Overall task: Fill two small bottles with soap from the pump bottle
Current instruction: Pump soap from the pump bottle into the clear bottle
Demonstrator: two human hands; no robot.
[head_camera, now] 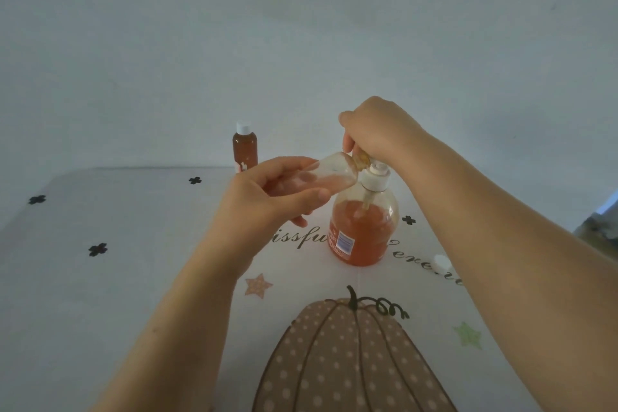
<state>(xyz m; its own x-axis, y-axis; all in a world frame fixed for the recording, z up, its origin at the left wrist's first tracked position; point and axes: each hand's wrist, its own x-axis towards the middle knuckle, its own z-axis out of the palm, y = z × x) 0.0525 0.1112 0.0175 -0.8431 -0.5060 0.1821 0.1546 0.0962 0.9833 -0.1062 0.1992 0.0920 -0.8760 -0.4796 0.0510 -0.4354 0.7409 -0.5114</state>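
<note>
While the left hand (pixel 267 197) grips the empty small bottle (pixel 334 174) at the spout (pixel 363 158), the right hand (pixel 378 130) curls round the pump bottle (pixel 363 227) top, near the middle of the table (pixel 133 227). Push slowly and keep the mouth under the spout. The full bottle (pixel 245 149) stands at the far edge.

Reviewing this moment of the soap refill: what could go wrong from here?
The left hand holds the clear small bottle nearly sideways at the nozzle; soap may miss its narrow mouth or run back out. The right hand grips only the top of the pump bottle, so a hard press might tip it. The loose white cap lies by the right forearm and could be knocked away.
</note>
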